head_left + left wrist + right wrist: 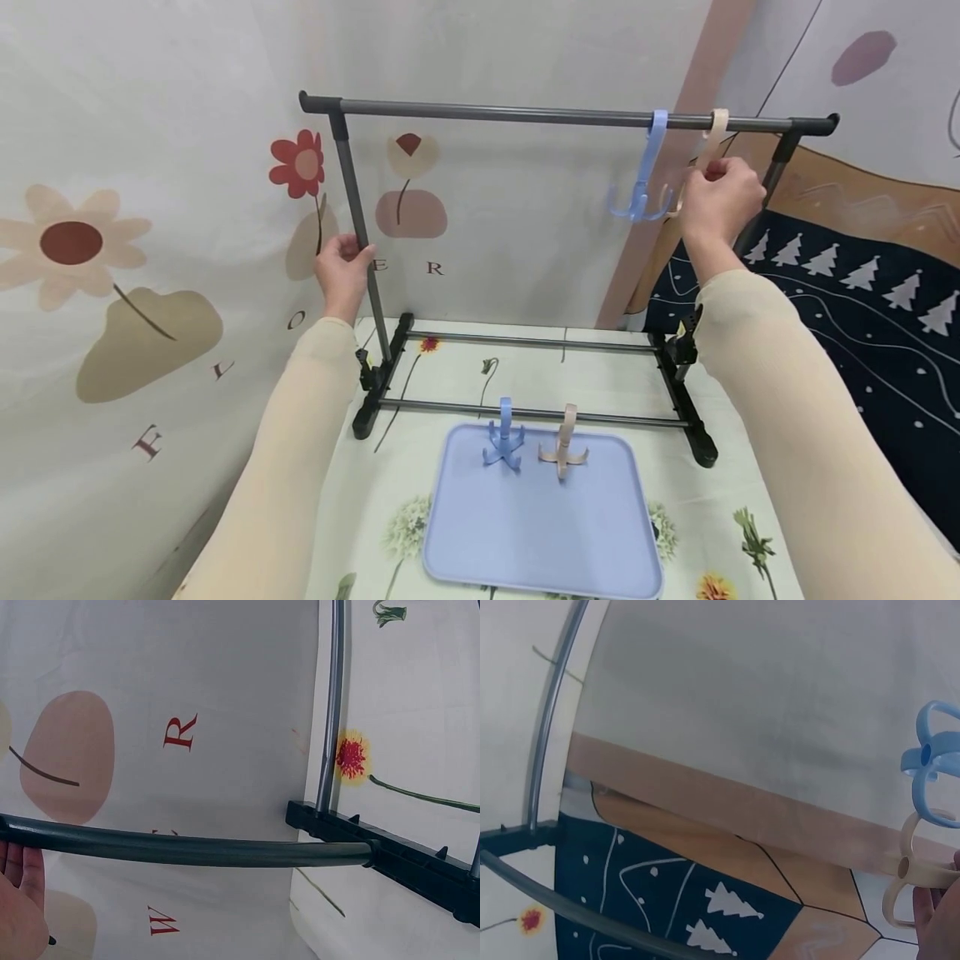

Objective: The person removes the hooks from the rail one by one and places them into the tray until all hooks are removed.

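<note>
A dark metal rack stands on the table, and a blue multi-prong hook hangs from the right part of its top bar. Right of it, a beige hook sits over the same bar. My right hand pinches the beige hook's lower part, hiding some of its prongs; they show in the right wrist view beside the right hand. At the rack's left upright, my left hand holds the post between thumb and fingers. The left wrist view shows the left hand's fingers against this post.
A light-blue tray lies in front of the rack's base, holding another blue hook and another beige hook near its far edge. Black feet support the rack at both sides. Printed cloth hangs behind it.
</note>
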Demonstrator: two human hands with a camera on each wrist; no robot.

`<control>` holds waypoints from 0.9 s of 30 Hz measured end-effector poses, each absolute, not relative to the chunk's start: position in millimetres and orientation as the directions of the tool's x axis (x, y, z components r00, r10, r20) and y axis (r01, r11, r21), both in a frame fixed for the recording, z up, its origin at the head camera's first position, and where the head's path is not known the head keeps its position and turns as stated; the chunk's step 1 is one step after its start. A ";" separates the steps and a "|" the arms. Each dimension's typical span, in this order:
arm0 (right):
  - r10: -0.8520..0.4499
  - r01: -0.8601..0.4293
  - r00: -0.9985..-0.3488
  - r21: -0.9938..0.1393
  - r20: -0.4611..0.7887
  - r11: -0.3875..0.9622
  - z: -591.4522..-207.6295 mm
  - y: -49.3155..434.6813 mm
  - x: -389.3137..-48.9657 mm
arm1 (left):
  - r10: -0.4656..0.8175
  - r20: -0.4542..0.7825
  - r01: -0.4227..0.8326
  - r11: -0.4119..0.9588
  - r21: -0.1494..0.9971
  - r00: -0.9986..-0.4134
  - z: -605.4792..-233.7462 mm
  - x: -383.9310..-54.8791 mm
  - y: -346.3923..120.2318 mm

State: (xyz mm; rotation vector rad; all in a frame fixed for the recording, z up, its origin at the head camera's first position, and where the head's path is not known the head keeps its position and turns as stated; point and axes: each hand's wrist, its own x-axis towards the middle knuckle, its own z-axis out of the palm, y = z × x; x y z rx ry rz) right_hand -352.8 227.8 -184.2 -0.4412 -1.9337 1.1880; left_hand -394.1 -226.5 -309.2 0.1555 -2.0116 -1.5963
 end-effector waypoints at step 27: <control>0.596 -0.236 -0.553 -0.796 0.582 0.557 -194.1 252.6 -331.0 | -0.409 0.366 0.256 0.299 0.919 -0.836 -309.5 -394.7 -231.6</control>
